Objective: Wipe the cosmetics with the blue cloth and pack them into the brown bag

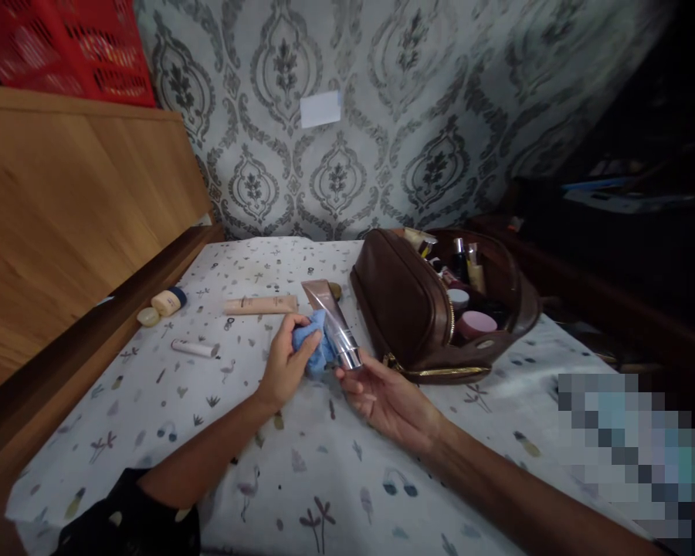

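My left hand (286, 359) is closed around a bunched blue cloth (314, 347), which presses against the side of a cosmetic tube (331, 320). The tube is pinkish with a silver cap end and tilts with that cap toward me. At the cap, the fingers of my right hand (382, 398) grip it from below. Just right of my hands stands a brown makeup bag (405, 301), unzipped, with jars and tubes inside. A second, beige tube (260, 305) lies flat on the patterned cloth beyond my left hand.
On the left lie a white stick-shaped tube (194, 348), a jar with a dark lid (169, 301) and a small pale round item (148, 316). A wooden panel (81, 208) bounds that side, with a red basket (93, 46) above. Patterned wallpaper (336, 177) closes the back.
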Motion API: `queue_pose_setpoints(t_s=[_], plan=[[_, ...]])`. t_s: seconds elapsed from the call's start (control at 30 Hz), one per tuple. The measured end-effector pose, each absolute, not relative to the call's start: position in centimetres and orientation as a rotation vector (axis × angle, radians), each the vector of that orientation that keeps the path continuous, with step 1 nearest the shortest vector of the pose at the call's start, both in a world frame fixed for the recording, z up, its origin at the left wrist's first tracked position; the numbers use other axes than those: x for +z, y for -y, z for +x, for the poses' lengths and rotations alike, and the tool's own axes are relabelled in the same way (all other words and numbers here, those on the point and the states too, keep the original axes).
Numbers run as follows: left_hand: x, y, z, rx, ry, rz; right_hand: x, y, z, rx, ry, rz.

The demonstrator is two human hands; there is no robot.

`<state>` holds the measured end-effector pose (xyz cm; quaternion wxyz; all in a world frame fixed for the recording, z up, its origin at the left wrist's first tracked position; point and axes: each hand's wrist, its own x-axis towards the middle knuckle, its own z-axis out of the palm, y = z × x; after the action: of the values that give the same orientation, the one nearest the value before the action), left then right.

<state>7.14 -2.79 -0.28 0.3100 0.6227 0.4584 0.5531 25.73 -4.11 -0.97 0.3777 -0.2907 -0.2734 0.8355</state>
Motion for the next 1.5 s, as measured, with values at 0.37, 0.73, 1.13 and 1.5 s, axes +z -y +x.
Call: queue_pose_setpoints(t_s=[0.37,0.73,1.13,1.5], plan=[[0.5,3.5,8.6,1.186,-0.847,1.088,-0.4,4.9,24.5,1.984,0.763,-0.668],[0.5,3.9,8.3,1.0,-0.728,1.161,-0.6,5.1,24.4,1.781,1.104,-0.858],[0.8,3.3,7.2,1.027,-0.885,1.382,-0.8,4.1,25.6,1.413,1.326,-0.99],[0.5,3.4,7.1,1.026,-0.724,1.224,0.0,4.3,25.8,1.332,1.319,-0.765]])
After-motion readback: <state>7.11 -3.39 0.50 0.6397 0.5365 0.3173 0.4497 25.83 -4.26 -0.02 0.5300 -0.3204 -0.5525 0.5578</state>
